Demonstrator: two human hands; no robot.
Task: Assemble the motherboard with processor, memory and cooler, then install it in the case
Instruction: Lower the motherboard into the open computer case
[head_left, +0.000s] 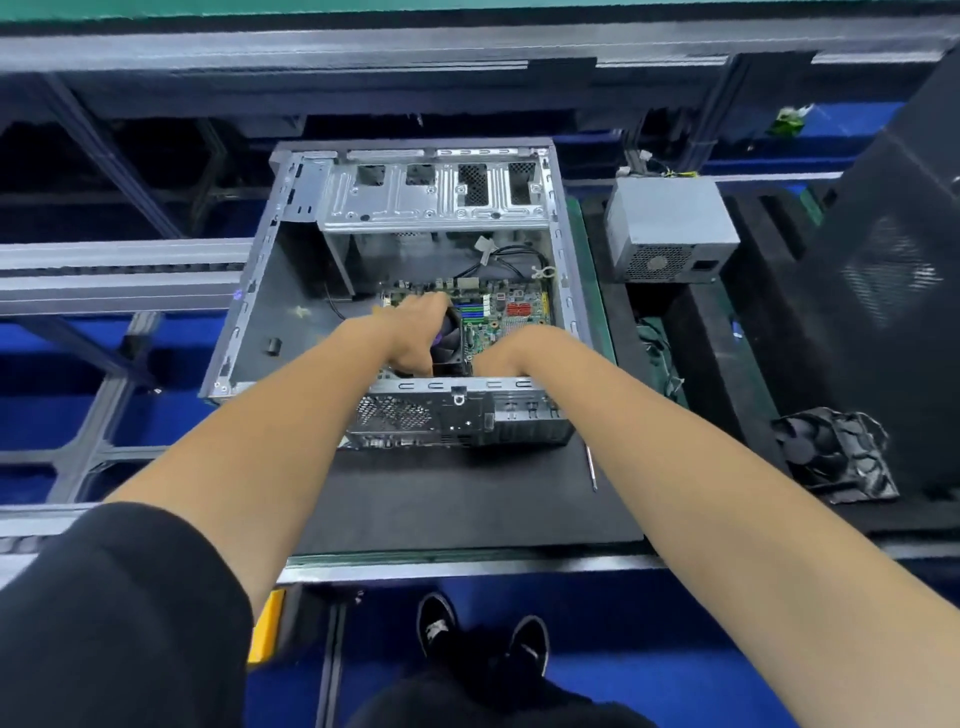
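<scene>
- Black mat (467, 499) is covering a workbench beside conveyor rails; blue flooring is showing below.
- Case (291, 249) is lying open side up on the mat, drive cage (431, 192) at the far end, rear panel facing the person.
- Motherboard (511, 312) is sitting inside the case, near the right wall; green board, red block, blue slots and the black cooler (454, 345) fan are showing.
- Left hand (410, 332) is reaching down over the cooler, fingers curling at its near edge; whether it is actually gripping is unclear, so I cannot tell.
- Right hand (506, 353) is dropping behind the rear rim of the case; its fingers are hidden, so its grip cannot be told either.
- Judged step: board with cooler fitted is being seated in the case.
- Next move is likely calling for lining the ports up with the rear opening, settling the board flat, then screwing it down.
- Screwdriver (591, 467) is lying on the mat just right of the case; power supply (670, 223) and black fans (831, 452) are waiting further right.
</scene>
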